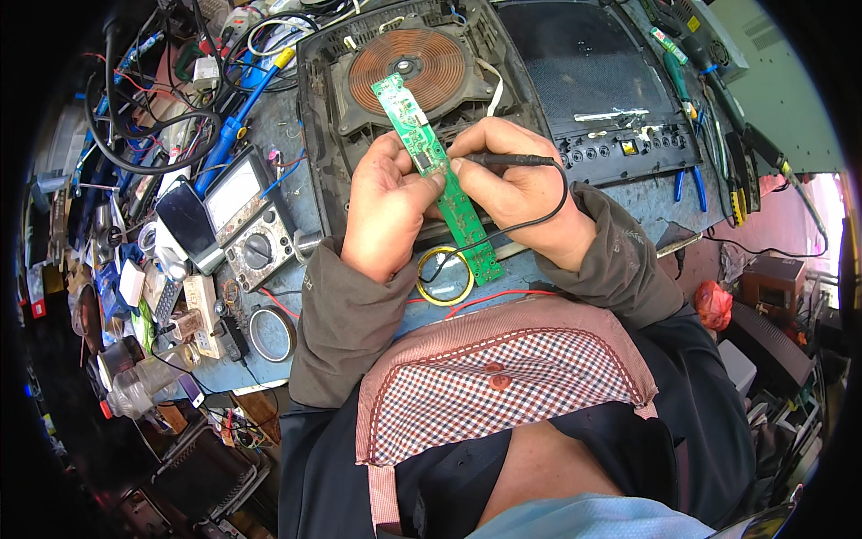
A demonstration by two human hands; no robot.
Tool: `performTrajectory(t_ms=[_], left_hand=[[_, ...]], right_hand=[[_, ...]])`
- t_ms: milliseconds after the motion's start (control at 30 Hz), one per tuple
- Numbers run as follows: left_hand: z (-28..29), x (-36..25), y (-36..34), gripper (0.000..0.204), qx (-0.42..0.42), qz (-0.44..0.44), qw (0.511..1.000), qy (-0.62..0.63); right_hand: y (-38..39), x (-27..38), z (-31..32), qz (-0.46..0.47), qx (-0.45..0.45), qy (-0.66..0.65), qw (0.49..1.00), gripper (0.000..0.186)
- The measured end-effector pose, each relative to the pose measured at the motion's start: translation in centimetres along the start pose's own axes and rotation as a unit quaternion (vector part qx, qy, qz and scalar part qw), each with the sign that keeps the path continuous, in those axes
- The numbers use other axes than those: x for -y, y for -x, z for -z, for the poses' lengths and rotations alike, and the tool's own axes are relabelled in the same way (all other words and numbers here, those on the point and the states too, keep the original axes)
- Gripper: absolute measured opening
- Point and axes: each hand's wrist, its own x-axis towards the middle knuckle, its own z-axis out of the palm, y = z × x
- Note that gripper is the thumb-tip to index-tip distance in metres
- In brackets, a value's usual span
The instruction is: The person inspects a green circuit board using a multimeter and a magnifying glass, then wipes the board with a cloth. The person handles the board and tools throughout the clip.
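My left hand (386, 202) grips a long green circuit board (471, 229) by its edge, thumb on top, holding it at a slant over an opened induction cooker (323, 81) with a round copper coil (377, 54). My right hand (512, 189) is closed around a black pen-like tool (512, 160) with a cable, its tip at the board. Below the board lies a yellow ring (431, 296). A dark glass-topped panel (584, 63) with a button strip rests right of the coil.
An analog multimeter (256, 247), a phone (184, 225), a metal ring (269, 334) and tangled cables (144, 108) crowd the left. Pliers (691, 193) and screwdrivers lie at the bench's right; a red bag (712, 305) and boxes are beyond its edge.
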Motion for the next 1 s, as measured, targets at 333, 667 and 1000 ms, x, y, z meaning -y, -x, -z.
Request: performTrajectory(t_ms=[333, 667, 1000], left_hand=[[-0.14, -0.22, 0.08, 0.044, -0.006, 0.001, 1.0, -0.008], [-0.04, -0.08, -0.04, 0.045, -0.003, -0.005, 1.0, 0.001], [0.06, -0.06, -0.01, 0.045, -0.001, 0.009, 1.0, -0.008]], right_hand=[[0.08, -0.12, 0.11, 0.007, 0.008, -0.005, 1.0, 0.012], [0.03, -0.08, 0.17, -0.003, 0.011, -0.005, 1.0, 0.012], [0.15, 0.16, 0.24, -0.024, 0.008, -0.025, 0.999, 0.012]])
